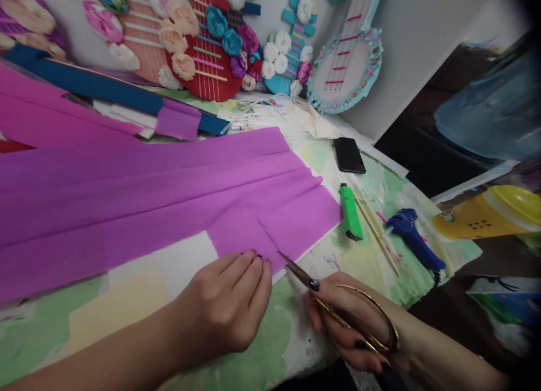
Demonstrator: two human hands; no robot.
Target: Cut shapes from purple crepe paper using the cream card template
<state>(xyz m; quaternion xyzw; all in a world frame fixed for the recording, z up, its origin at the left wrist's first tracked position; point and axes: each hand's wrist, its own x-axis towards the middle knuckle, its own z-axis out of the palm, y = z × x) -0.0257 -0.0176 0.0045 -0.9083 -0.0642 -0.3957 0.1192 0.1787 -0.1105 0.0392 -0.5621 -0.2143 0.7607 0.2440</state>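
Note:
A long sheet of purple crepe paper (160,202) spreads over the table, with a slit running in from its near edge. My left hand (232,301) is closed with its fingertips pinching that near edge, just left of the slit. Gold-handled scissors (302,271) are in my right hand (346,323), which wraps round the handles. Their blades look closed, and the tip rests by the paper at the slit's near end. White paper (181,270) shows beneath the purple sheet.
Right of the purple paper lie a green marker (350,212), a black phone (349,155), wooden sticks (378,233) and a blue glue gun (414,239). A yellow container (486,213) is at the right edge. Flower-decorated model guitars (207,58) stand along the back.

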